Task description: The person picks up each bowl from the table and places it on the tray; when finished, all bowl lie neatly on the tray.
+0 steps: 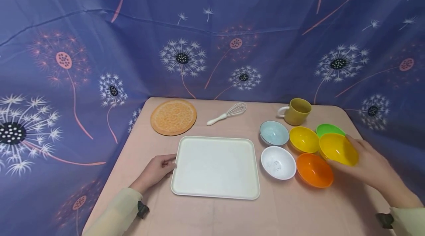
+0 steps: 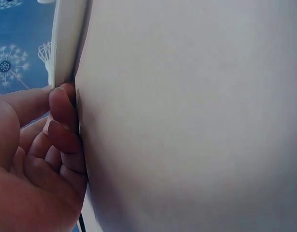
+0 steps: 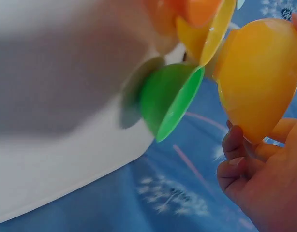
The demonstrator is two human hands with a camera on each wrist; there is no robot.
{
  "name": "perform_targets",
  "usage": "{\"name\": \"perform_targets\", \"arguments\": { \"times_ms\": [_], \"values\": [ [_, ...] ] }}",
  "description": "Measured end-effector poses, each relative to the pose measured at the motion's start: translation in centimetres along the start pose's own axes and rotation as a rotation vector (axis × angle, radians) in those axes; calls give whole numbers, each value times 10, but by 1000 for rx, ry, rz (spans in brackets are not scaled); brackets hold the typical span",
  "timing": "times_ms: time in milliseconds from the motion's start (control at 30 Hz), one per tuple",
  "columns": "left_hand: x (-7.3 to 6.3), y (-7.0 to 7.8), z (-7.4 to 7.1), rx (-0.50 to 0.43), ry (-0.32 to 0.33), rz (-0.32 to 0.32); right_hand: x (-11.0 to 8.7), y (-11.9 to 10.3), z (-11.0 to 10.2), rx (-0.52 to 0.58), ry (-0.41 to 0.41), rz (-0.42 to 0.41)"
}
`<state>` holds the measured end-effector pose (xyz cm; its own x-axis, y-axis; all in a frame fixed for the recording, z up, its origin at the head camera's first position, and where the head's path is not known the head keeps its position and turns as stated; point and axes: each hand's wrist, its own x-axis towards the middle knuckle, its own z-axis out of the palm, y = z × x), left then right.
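Note:
My right hand (image 1: 372,166) grips a yellow bowl (image 1: 338,149) by its rim. In the right wrist view this yellow bowl (image 3: 257,77) is up off the table, with fingers curled at its edge. A green bowl (image 1: 330,129) sits behind it, partly hidden in the head view. Just left of it stand a second yellow bowl (image 1: 303,139) and an orange bowl (image 1: 314,170). At the left edge of a white rectangular tray (image 1: 216,167), my left hand (image 1: 156,171) pinches the rim. The left wrist view has its fingertips (image 2: 62,104) right at the tray's edge.
A white bowl (image 1: 278,163) and a light blue bowl (image 1: 274,133) stand between the tray and the other bowls. A mustard mug (image 1: 297,111) is at the back right. Behind the tray lie a whisk (image 1: 227,113) and a round orange-brown board (image 1: 173,117). Patterned blue cloth (image 1: 212,25) surrounds the table.

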<state>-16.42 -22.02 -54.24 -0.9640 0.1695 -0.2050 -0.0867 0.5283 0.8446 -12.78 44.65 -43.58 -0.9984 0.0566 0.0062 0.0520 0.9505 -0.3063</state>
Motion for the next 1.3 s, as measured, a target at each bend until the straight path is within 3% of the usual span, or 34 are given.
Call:
{"name": "perform_targets", "arguments": {
  "times_ms": [267,500,733,1300],
  "values": [
    [1,-2,-1,10,-7,17,15,-44,3,12,23,-123],
    [1,-2,-2,2,-11,25,33,-93,16,55,-38,-198],
    [-1,-1,-2,-1,-3,18,54,-140,33,39,7,-375],
    [-2,-1,1,-24,13,-1,91,-251,93,14,-55,-579]
  ]
}}
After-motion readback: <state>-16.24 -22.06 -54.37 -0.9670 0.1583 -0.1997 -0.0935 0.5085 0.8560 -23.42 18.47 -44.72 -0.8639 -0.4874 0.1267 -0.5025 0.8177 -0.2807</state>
